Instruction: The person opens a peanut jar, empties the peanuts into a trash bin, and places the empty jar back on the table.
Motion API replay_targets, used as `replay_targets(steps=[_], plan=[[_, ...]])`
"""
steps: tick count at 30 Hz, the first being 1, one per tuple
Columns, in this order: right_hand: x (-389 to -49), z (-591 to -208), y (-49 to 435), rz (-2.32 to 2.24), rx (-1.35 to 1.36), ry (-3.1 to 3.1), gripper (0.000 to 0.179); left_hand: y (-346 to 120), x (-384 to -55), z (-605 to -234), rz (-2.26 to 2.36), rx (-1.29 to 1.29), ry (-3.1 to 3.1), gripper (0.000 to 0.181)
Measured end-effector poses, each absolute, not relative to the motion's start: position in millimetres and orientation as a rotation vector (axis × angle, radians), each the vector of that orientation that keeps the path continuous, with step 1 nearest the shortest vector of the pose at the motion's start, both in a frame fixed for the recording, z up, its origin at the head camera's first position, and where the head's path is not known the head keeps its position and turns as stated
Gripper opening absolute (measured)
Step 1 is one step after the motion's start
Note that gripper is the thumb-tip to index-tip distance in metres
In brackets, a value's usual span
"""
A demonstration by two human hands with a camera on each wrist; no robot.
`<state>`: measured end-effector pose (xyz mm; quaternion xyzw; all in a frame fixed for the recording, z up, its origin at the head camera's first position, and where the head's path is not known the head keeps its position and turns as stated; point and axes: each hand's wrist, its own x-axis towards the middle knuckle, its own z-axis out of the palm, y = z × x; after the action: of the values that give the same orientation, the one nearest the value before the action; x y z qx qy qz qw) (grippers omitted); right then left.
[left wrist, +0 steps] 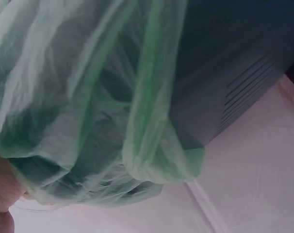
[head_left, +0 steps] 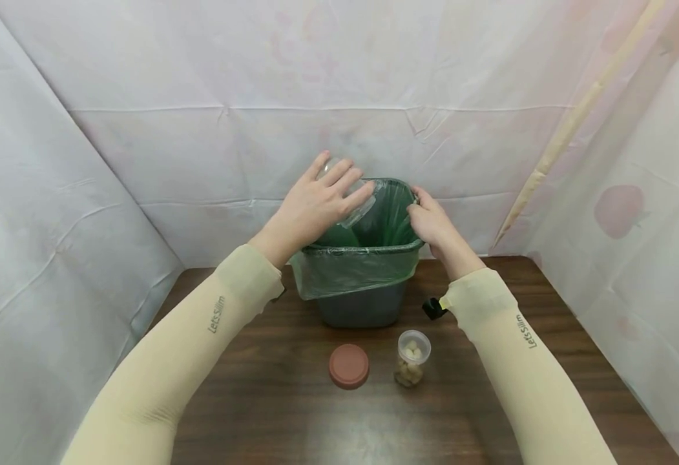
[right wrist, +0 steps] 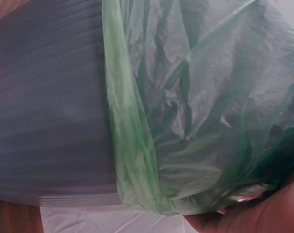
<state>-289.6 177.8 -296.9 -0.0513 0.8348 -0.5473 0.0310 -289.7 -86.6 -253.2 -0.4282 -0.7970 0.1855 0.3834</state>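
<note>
My left hand (head_left: 316, 205) holds a clear plastic container (head_left: 361, 213), tilted, over the left part of a dark grey trash bin's mouth. On the far right corner of the bin (head_left: 362, 310), my right hand (head_left: 434, 225) grips the rim, its fingers over the edge of the green trash bag (head_left: 356, 274). This thin bag lines the bin and folds down outside it. Both wrist views show the bag's folds (left wrist: 152, 97) and the bin's ribbed side (right wrist: 50, 107) up close; only part of each hand shows there. My left hand hides much of the container.
In front of the bin, a round reddish-brown lid (head_left: 349, 366) lies on the dark wood table (head_left: 269, 407). To its right stands a small clear jar (head_left: 413, 355) with pale nut-like pieces in it. A pale printed cloth (head_left: 199, 155) hangs behind and at both sides.
</note>
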Motion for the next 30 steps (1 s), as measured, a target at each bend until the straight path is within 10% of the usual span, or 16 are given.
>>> replay_targets(steps=[30], plan=[[-289.5, -295.8, 182.4, -1.667, -0.148, 2.599, 0.066, -88.9, -294.2, -248.8, 0.48, -1.144, -2.031, 0.056]])
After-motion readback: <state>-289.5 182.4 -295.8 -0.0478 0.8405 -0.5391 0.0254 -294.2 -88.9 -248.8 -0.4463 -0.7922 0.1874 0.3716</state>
